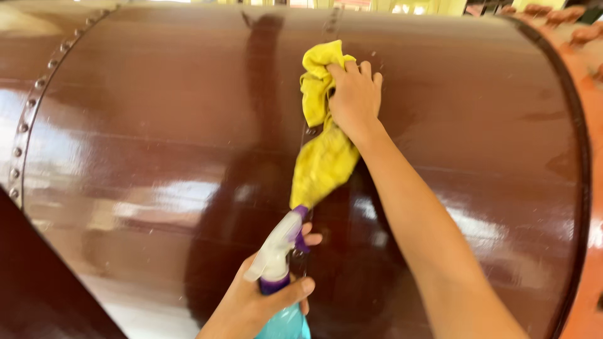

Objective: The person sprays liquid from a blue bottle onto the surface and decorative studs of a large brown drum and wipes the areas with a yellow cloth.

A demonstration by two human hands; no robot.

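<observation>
The right hand [355, 94] presses a cloth [323, 135] against the upper face of the curved tank [157, 125]. Below it, nearer the camera, the left hand [251, 304] holds a spray bottle [279, 263]. A rivet row [28, 103] runs along the tank's left edge.

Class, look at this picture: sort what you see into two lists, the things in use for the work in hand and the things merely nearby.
In use:
- yellow cloth, pressed to the surface by the right hand
- spray bottle, in the left hand
- glossy brown curved panel

Merely nearby:
- row of rivets
- orange edge
</observation>
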